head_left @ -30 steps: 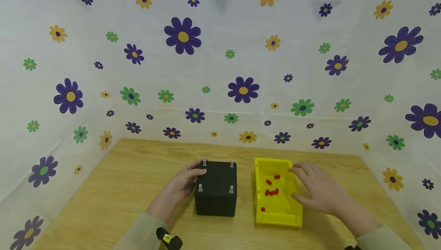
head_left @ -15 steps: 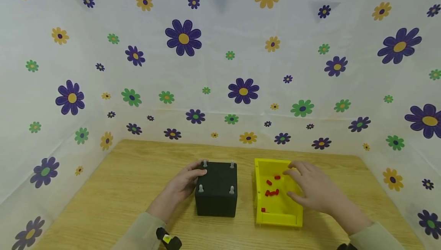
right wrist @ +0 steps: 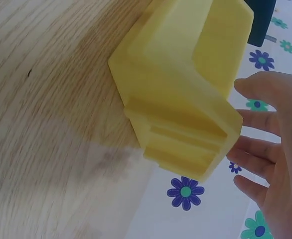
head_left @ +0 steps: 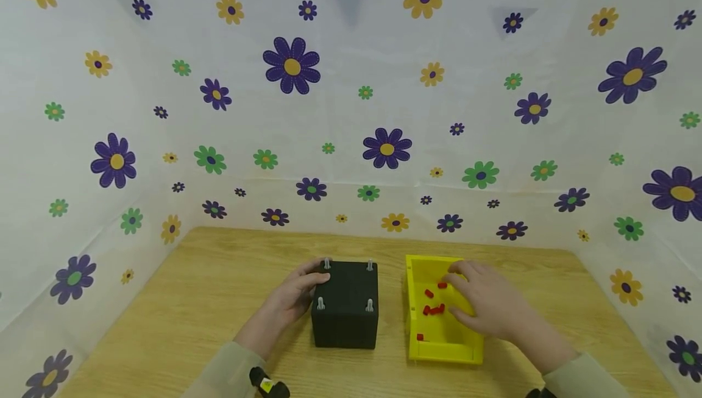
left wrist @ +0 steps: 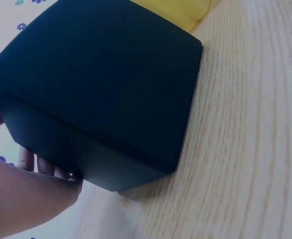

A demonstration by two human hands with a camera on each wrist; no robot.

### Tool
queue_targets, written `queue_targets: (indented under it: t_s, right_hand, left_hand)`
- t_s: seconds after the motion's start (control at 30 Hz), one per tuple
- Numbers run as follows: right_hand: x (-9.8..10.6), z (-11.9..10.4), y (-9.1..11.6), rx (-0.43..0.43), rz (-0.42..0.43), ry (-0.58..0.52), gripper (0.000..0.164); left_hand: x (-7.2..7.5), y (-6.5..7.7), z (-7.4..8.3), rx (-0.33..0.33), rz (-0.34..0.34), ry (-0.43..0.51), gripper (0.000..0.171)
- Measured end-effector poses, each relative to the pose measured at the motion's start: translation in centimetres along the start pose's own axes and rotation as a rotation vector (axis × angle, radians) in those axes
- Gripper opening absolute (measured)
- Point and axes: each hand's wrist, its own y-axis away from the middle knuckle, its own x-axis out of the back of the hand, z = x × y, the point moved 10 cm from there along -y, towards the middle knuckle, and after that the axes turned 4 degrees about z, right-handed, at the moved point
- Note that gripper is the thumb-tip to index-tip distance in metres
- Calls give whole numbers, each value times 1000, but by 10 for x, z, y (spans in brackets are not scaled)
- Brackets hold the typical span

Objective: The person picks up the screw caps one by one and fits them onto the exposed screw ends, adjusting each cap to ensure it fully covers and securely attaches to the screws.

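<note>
A black box [head_left: 347, 328] sits on the table, a pale upright peg [head_left: 321, 304] at each corner of its top. My left hand [head_left: 295, 295] grips the box's left side, the thumb lying over the top edge and the other fingers behind, partly hidden. To the right stands a yellow bin [head_left: 445, 352] with several small red pieces [head_left: 429, 294] scattered on its floor. My right hand [head_left: 490, 303] reaches over the bin's right wall, fingers spread and slightly bent, holding nothing. The right wrist view shows the fingertips [right wrist: 241, 85] by the bin's rim.
The box and bin stand side by side with a narrow strip of wooden table [head_left: 390, 337] between them. A white sheet [head_left: 351, 111] printed with flowers encloses the back and both sides of the table.
My right hand has moved left, from the bin's right rim to farther over its inside. My left hand and the box hold their place; the head view has tilted slightly.
</note>
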Motion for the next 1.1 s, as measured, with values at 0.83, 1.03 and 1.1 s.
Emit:
queue_targets:
  t_s: [0.83,1.03,1.1]
  right_hand:
    - [-23,-23,-12,34,-28,34,38]
    - [-29,-24,-12,6,-47,21,37]
    - [-30,-24,-12,5,-46,17,35]
  left_hand:
    - [1,0,0,0,1,11,38]
    - [2,-1,-1,-2,15,-4,42]
    - [3,-1,-2,-1,20,-17,46]
